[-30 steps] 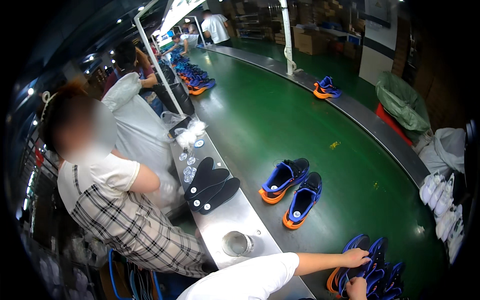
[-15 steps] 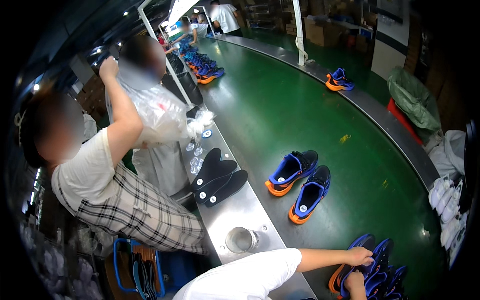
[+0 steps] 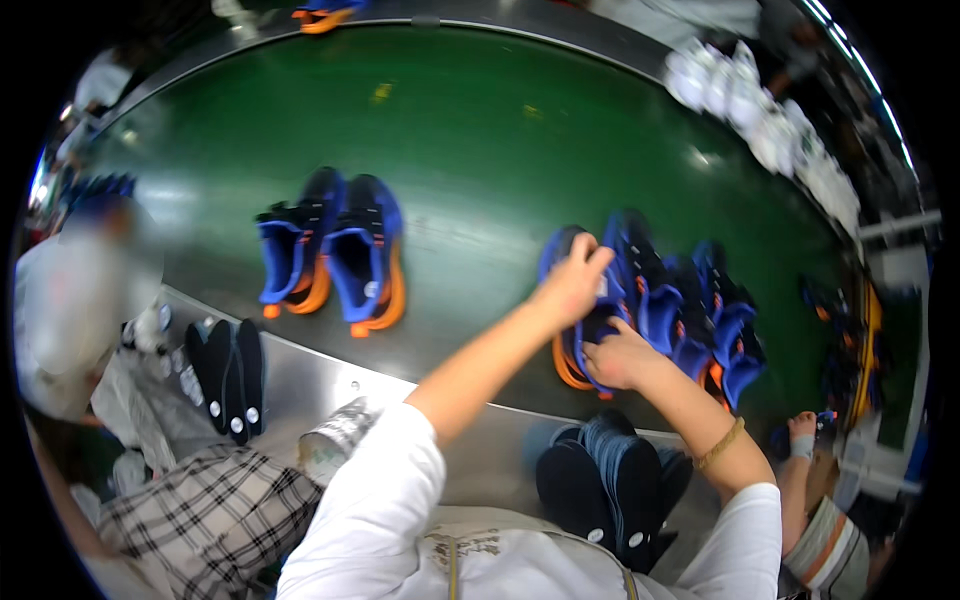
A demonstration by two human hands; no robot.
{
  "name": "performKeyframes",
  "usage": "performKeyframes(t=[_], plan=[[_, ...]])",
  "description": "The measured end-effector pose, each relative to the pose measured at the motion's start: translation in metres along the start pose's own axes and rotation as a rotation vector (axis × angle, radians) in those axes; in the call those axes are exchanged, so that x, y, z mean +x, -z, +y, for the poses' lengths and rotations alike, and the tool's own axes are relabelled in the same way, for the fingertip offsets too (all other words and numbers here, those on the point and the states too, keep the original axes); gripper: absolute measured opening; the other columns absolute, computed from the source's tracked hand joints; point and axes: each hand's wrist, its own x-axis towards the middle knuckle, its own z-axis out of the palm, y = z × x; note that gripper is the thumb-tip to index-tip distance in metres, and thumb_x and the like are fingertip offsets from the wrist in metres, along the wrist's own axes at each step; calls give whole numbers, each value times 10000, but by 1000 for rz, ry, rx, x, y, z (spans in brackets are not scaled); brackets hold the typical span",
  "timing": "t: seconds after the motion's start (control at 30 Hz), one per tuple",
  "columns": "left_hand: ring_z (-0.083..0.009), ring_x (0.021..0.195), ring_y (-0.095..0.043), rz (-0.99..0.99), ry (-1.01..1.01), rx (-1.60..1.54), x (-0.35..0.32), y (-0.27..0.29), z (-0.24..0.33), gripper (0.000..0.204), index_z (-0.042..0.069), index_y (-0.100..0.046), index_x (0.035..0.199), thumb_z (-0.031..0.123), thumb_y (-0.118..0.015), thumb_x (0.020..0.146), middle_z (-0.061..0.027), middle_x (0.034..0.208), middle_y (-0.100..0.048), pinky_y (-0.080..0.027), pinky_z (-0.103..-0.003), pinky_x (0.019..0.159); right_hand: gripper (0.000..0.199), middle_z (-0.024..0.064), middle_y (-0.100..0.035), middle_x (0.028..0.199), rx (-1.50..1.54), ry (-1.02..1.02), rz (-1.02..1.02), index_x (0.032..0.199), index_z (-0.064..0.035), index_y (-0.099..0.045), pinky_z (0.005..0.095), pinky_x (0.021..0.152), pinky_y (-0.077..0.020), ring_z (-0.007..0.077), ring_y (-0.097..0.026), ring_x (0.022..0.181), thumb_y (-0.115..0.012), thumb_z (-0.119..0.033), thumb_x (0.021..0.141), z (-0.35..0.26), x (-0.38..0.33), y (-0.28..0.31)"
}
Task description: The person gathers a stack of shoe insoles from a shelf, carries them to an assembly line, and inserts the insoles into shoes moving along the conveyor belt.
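Observation:
Both my hands are at a blue and black sneaker (image 3: 567, 352) with an orange sole, at the left end of a cluster on the green conveyor belt. My left hand (image 3: 575, 283) is closed on its upper near the tongue, partly covering it. At the heel opening, my right hand (image 3: 625, 358) has its fingers curled over the collar. Several matching sneakers (image 3: 690, 300) stand close together just right of my hands. Further left, a pair of the same sneakers (image 3: 365, 260) stands apart on the belt. Some motion blur softens my fingers.
Dark insoles lie on the metal ledge (image 3: 480, 460), a stack (image 3: 610, 480) before me and several (image 3: 228, 375) at left. A round container (image 3: 340, 437) stands between them. A co-worker (image 3: 90, 310) is at left, another person's arm (image 3: 800, 460) at right. White shoes (image 3: 750, 100) line the far edge.
My view has swung to the right and down, so the sneakers and my hands now appear nearer the middle. Both hands remain on the sneaker. The co-worker has slid toward the left rim.

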Motion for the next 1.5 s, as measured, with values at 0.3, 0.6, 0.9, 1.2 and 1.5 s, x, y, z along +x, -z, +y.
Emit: performKeyframes(t=[0.3, 0.6, 0.9, 1.2, 1.5], plan=[[-340, 805, -517, -313, -194, 347, -9, 21, 30, 328, 18, -452, 886, 68, -660, 638, -156, 915, -461, -438, -404, 689, 214, 121, -551, 842, 312, -267, 917, 852, -12, -594, 415, 884, -324, 267, -519, 846, -577, -195, 742, -58, -54, -27], [-327, 682, -525, -188, -412, 408, -29, 46, 29, 268, 6, -445, 863, 79, -634, 687, -177, 892, -478, -434, -400, 596, 141, 104, -507, 904, 614, -321, 951, 858, -10, -587, 362, 713, -444, 289, -515, 817, -605, -87, 741, -97, -61, -50], [-227, 556, -600, -327, -605, 1222, 9, 68, 8, 266, 57, -572, 947, 233, -453, 788, -310, 1070, -490, -439, -315, 418, 137, 138, -536, 893, 793, -265, 1121, 860, 16, -601, 356, 739, -438, 309, -538, 828, -598, -55, 742, -106, -16, 4], [-245, 705, -598, -280, -438, 1212, -9, 60, 19, 333, 30, -516, 1113, 195, -408, 845, -268, 1258, -378, -416, -328, 447, 473, 223, -433, 1177, 513, -694, 908, 1181, 1, -471, 381, 939, -323, 354, -414, 1109, -614, -110, 745, -114, -207, -113], [-238, 632, -561, 151, -200, 840, -40, 33, 10, 272, 32, -524, 1008, 158, -493, 769, -95, 960, -485, -452, -363, 582, 421, 125, -245, 1388, 348, -703, 354, 1194, -284, -499, 481, 952, -314, 316, -249, 1261, -567, -364, 787, -169, -260, -233]])
